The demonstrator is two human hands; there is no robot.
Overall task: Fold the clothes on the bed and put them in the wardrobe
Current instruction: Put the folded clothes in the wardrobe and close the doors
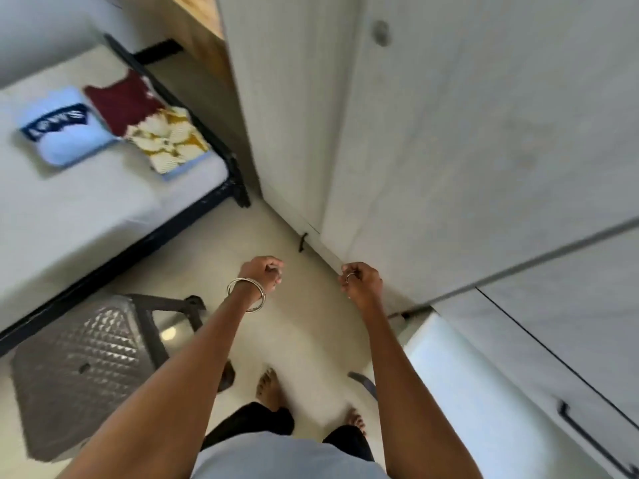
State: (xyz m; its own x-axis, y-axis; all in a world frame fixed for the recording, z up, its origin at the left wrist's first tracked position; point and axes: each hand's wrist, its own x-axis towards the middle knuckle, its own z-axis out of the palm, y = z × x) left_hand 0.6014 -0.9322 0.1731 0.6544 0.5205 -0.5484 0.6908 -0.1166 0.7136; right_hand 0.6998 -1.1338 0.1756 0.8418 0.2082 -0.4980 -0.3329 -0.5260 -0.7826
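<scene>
- The bed point(86, 209) lies at the left of the view, its long edge running from lower left up toward the wardrobe.
- Three folded clothes sit near the bed's far corner: a light blue shirt point(65, 133) with a dark logo, a maroon garment point(121, 102) just right of it and touching it, and a yellow-and-white patterned garment point(169, 140) overlapping the maroon one's lower edge.
- A grey quilted stool point(79, 368) stands on the floor between the bed and the person's left arm.
- The left hand point(264, 273), bangles on its wrist, hangs over bare floor with fingers loosely curled around nothing.
- The clothes lie up and to the left of both hands, well apart from them; the left hand is the nearer, so I judge the coming reach goes to that side.
- The right hand point(359, 280) hangs near the foot of the wardrobe point(466, 133); its fingers are curled and seem to hold nothing, though blur leaves that unsure.
- The wardrobe fills the right of the view with its pale doors closed, so its contents are hidden; no folded clothes are inside as far as can be seen.
</scene>
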